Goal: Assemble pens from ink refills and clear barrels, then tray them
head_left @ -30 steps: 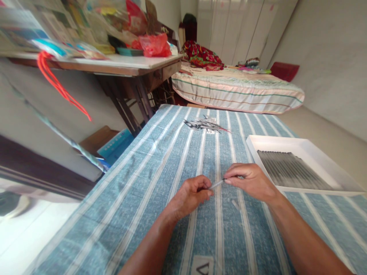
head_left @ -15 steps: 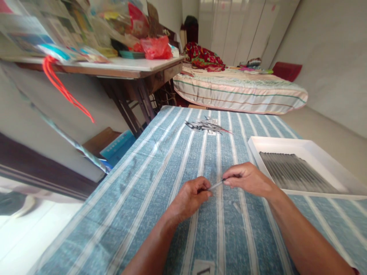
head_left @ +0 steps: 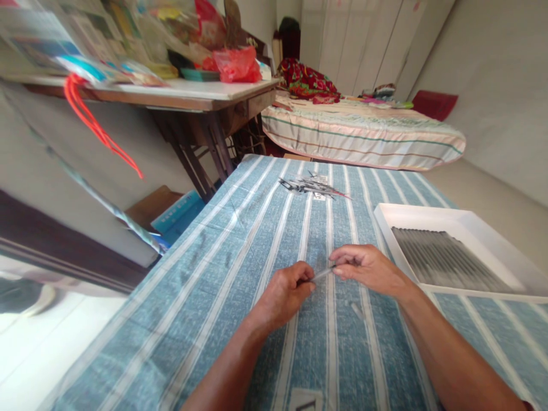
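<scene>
Between my two hands a thin, clear tube (head_left: 323, 273) with a dark tip is held above the striped blue cloth (head_left: 265, 240). My left hand (head_left: 286, 291) pinches its left end, and my right hand (head_left: 362, 267) has thumb and fingertips on the dark right end. A small translucent piece (head_left: 357, 310) lies on the cloth below my right hand. Farther back is a loose pile of thin dark pieces (head_left: 312, 185), some with red ends. To the right, a white tray (head_left: 479, 221) holds a row of many dark, slim sticks (head_left: 445, 260).
At the upper left stands a desk (head_left: 188, 94) with plastic bags and a hanging red cord (head_left: 100, 134). A bed (head_left: 363, 131) is beyond the cloth-covered table. A blue box (head_left: 177, 217) sits low on the left.
The camera view has shifted slightly. Both hands stay on the tube, with the fingers of my right hand a little more raised and spread.
</scene>
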Motion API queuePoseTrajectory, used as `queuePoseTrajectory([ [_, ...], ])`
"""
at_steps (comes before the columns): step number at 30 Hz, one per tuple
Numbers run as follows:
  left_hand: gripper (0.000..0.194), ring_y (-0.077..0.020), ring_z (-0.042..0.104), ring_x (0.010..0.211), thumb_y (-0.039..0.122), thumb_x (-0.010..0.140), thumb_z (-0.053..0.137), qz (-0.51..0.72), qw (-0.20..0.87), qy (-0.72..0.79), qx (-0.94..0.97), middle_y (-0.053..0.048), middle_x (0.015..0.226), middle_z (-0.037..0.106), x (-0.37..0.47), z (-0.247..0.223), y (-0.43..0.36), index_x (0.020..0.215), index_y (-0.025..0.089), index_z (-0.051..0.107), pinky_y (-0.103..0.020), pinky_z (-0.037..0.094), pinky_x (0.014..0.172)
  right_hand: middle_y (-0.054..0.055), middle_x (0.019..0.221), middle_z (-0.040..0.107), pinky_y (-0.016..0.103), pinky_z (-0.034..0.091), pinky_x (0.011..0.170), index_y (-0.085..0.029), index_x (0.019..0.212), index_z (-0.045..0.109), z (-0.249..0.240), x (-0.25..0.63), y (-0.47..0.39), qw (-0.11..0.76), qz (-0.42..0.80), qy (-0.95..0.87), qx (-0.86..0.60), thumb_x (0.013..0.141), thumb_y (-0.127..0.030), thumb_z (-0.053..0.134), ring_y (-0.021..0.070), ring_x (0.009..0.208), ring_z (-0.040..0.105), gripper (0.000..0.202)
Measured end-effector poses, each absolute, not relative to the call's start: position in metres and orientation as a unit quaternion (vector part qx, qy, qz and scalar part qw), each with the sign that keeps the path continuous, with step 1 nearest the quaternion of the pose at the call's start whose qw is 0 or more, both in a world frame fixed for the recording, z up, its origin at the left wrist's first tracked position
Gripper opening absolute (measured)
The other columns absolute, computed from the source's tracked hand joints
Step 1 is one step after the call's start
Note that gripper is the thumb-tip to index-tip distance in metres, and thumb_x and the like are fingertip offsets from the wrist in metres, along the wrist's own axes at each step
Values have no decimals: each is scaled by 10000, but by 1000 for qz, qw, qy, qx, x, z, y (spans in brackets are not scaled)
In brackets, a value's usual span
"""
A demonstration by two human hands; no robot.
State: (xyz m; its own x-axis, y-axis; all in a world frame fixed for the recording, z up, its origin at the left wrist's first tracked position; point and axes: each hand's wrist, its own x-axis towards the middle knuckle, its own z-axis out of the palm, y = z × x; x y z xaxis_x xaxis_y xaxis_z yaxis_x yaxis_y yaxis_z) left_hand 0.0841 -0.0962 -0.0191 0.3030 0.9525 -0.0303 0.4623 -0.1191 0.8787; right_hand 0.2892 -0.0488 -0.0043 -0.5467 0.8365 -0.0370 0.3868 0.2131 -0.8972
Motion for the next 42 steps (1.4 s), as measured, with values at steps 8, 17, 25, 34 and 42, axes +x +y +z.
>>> queuePoseTrajectory([
  [8, 29, -94, 430, 567, 173, 765, 490, 296, 422, 509, 689, 62, 604, 469, 84, -22, -97, 751, 183, 514, -217, 326, 549, -9, 522, 571, 207, 418, 493, -170, 610, 562, -6, 284, -51, 220, 447, -745, -445, 833, -459, 489, 100, 491, 533, 372],
  [17, 26, -93, 427, 562, 170, 767, 494, 294, 418, 513, 690, 63, 597, 464, 83, -21, -96, 754, 180, 515, -216, 327, 550, -13, 482, 556, 203, 399, 466, -174, 563, 544, -10, 283, -51, 214, 445, -740, -457, 835, -492, 470, 93, 452, 516, 425],
  [25, 25, -94, 426, 572, 175, 771, 489, 290, 409, 514, 696, 61, 608, 465, 83, -23, -97, 759, 183, 509, -218, 322, 552, -23, 434, 527, 201, 392, 456, -177, 531, 503, -11, 284, -51, 202, 441, -739, -468, 847, -496, 446, 86, 412, 497, 452],
  [34, 33, -97, 441, 575, 182, 769, 486, 296, 408, 514, 694, 59, 613, 477, 83, -23, -96, 759, 186, 517, -215, 333, 560, -19, 464, 543, 205, 403, 464, -176, 554, 522, -9, 283, -52, 209, 444, -735, -469, 840, -481, 461, 93, 437, 511, 422],
  [42, 38, -98, 448, 569, 169, 758, 487, 288, 393, 518, 703, 60, 603, 482, 84, -22, -96, 736, 183, 514, -214, 333, 554, -19, 479, 543, 192, 402, 456, -173, 564, 512, -11, 284, -51, 212, 458, -728, -464, 838, -458, 478, 83, 437, 506, 397],
])
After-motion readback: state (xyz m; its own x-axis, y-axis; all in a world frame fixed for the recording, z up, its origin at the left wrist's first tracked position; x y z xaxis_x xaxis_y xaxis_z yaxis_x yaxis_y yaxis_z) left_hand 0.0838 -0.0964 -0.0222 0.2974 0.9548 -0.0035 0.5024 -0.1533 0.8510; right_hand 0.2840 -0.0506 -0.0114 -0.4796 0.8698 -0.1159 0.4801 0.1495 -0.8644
